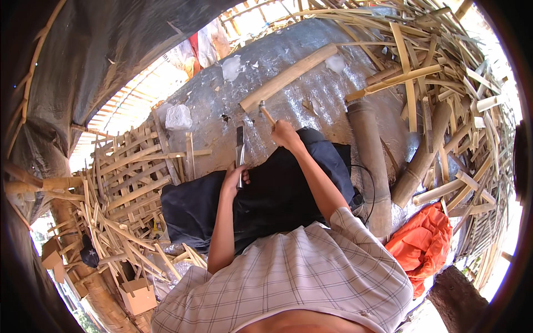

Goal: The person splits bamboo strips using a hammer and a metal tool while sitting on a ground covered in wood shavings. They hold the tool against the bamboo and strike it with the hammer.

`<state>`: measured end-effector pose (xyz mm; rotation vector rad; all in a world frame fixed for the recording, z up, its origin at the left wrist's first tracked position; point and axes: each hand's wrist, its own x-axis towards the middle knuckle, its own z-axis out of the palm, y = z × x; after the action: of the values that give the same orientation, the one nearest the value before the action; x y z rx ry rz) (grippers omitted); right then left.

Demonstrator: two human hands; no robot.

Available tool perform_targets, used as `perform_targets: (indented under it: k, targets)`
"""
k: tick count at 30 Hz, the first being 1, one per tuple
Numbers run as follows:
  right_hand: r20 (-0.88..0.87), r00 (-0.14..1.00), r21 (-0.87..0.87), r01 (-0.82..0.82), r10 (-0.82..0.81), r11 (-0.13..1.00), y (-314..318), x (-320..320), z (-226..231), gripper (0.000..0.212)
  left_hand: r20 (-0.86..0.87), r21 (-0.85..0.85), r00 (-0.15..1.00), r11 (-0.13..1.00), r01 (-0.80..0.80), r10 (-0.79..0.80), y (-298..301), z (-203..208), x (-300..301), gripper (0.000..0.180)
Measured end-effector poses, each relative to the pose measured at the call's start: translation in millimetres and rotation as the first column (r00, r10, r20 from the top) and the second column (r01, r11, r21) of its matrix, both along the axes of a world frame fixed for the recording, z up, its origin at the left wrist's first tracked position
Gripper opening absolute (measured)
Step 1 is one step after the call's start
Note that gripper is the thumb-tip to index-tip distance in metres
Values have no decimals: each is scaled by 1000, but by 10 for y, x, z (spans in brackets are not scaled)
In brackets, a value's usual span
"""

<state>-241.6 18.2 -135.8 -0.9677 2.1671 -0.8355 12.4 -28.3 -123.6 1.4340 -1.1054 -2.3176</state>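
My left hand (233, 178) is closed around a knife (240, 152), held upright over my lap. Its far end is black, and shiny metal shows between that end and my fingers. My right hand (284, 135) grips the wooden handle of a small hammer (267, 114). The hammer's metal head is close to the near end of a long split bamboo piece (291, 76) lying on the ground; I cannot tell whether they touch. Black cloth (266, 188) covers my lap and legs.
Grey plastic sheeting (294, 47) covers the ground ahead. Thick bamboo poles (371, 166) lie on the right, beside a heap of split strips (438, 72). A woven bamboo panel (133, 166) stands left, near a white block (178, 117). Orange cloth (425, 244) lies at the lower right.
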Motion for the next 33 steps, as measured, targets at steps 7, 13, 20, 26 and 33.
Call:
perform_targets:
  k: [7, 13, 20, 26, 33]
  targets:
    - [522, 844, -173, 249, -125, 953, 248, -57, 310, 26, 182, -357, 971, 910, 212, -155, -610, 156, -507, 12]
    - [976, 218, -130, 662, -24, 738, 172, -208, 231, 15, 217, -788, 971, 570, 235, -100, -1310, 254, -1488, 34]
    - [985, -139, 42, 765, 101, 643, 125, -365, 130, 11, 558, -830, 828, -28, 557, -56, -2251, -11, -2909, 62]
    - [974, -197, 73, 748, 116, 659, 69, -342, 48, 11, 806, -564, 562, 48, 825, -186, -2649, -442, -3291, 91]
    - [990, -128, 57, 757, 61, 651, 39, -362, 21, 16, 768, -623, 617, 24, 782, -171, -2432, -419, -3413, 84]
